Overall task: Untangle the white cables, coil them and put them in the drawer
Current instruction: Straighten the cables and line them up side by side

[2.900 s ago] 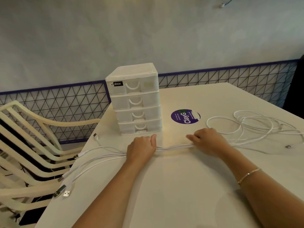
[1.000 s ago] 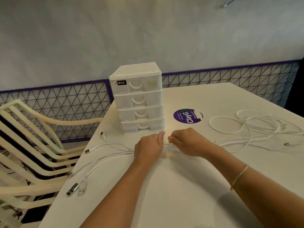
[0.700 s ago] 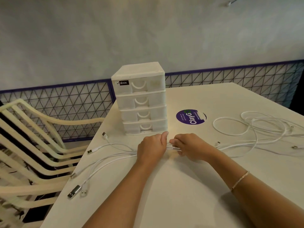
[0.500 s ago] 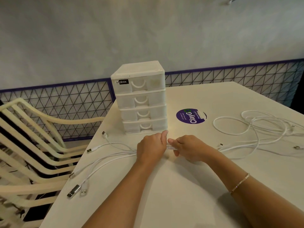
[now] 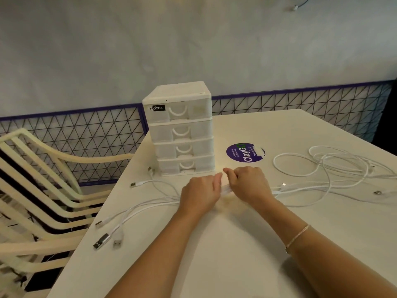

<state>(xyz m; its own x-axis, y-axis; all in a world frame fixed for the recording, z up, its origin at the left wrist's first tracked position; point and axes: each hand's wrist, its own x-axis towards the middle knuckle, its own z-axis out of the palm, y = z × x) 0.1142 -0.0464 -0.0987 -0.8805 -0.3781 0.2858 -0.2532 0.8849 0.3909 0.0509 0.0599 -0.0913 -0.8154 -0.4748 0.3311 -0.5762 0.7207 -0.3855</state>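
Several white cables [image 5: 322, 168] lie across the white table [image 5: 236, 254]. Their USB plug ends [image 5: 107, 239] fan out at the left edge, and loose loops spread at the right. My left hand [image 5: 200, 194] grips the bundle in the middle, just in front of a white drawer unit [image 5: 182, 130] with all its drawers closed. My right hand [image 5: 249, 183] holds the same bundle right beside the left hand, the two almost touching. The stretch of cable under both hands is hidden.
A round purple sticker [image 5: 245, 152] lies flat on the table right of the drawer unit. Cream slatted chairs [image 5: 43, 190] stand at the table's left edge. A purple-framed mesh fence [image 5: 300, 104] runs behind the table.
My right hand slid left along the bundle until it met my left hand, which stayed put on the cables. The loops at the right were drawn slightly.
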